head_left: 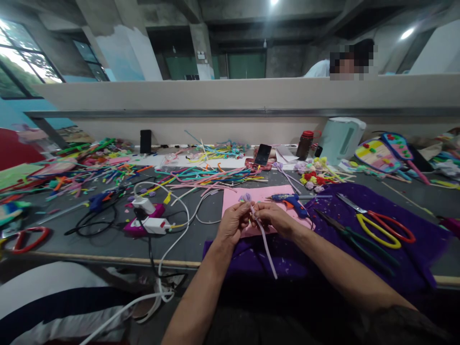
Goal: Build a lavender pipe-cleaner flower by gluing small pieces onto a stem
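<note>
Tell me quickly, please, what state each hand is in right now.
Left hand: closed, holding the pale lilac strip near its upper end.
Right hand: closed, fingertips pinching the same strip.

The dark grey tabletop [197, 242] is strewn with coloured pipe cleaners [215, 177]. A purple cloth [422, 239] is spread at the front edge, red-handled scissors [20, 241] and a power strip [132, 229] are laid to its left, and a pale green kettle [339, 141] and a red-capped bottle [305, 145] are stood at the back.
</note>
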A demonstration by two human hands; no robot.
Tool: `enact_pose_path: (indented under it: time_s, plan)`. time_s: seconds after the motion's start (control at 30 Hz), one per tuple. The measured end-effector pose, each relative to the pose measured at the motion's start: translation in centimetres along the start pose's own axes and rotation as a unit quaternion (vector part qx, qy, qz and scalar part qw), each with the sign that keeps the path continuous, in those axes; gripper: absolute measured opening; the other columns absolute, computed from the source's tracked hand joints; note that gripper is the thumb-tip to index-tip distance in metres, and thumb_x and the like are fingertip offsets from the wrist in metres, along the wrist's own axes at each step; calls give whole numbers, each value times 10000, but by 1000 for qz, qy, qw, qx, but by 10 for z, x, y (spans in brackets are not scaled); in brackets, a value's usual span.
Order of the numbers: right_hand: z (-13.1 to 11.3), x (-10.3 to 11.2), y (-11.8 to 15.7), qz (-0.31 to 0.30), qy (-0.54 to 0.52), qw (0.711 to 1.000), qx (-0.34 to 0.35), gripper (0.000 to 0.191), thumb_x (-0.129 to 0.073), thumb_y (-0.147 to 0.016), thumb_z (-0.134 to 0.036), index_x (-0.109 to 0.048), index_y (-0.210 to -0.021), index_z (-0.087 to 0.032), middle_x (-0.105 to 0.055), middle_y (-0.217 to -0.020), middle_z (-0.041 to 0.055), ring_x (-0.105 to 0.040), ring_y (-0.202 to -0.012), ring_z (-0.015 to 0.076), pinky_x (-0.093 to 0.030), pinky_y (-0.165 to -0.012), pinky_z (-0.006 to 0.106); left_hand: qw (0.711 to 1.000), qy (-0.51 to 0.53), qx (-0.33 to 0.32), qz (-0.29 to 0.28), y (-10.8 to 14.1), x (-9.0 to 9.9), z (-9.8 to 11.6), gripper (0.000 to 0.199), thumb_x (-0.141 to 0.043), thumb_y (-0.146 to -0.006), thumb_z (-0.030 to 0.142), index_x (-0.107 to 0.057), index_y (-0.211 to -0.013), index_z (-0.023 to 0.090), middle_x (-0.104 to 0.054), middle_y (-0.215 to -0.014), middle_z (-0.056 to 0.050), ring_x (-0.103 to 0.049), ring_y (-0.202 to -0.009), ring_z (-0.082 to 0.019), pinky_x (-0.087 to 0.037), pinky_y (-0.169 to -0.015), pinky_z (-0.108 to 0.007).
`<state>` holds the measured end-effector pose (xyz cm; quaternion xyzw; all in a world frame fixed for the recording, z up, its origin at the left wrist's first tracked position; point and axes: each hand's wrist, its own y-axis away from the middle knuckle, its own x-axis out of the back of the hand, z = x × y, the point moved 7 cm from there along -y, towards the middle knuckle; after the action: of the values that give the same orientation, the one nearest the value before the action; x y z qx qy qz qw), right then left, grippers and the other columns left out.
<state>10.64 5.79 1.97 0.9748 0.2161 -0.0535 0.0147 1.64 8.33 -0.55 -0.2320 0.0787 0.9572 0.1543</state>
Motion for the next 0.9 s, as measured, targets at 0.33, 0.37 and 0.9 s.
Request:
enact_pose_path:
  time_s: [0.33, 0.37, 0.9]
  plan:
    - [-1, 1, -1, 0, 15, 1000, 12, 58, -479, -664, -193, -519, -679, -154, -576, -578, -14, -423, -408, 64, -299, -369, 169, 999, -14, -11, 30, 2, 2, 5, 335, -715, -577, 360, -646, -792, 114, -481, -507, 47, -332, -365, -4, -170, -341, -152]
    - [-1, 1, -1, 1, 16, 1000, 13, 57, -482, -664, -195, -520, -676, -154, -574, -575, -15, -425, -408, 63, -299, -369, 168, 999, -16, -12, 32, 1, 2, 5, 329, -716, -573, 361, -645, -780, 115, -472, -498, 51, -328, -362, -4, -166, -340, -153]
    - [-5, 3, -1, 47, 66, 995, 66, 308, -574, -720, -446, -545, -653, -146, -553, -554, -27, -449, -384, 52, -287, -371, 175, 995, -57, -71, 51, 9, -4, 15, 336, -725, -559, 357, -676, -798, 125, -450, -458, 50, -323, -379, -18, -170, -379, -178]
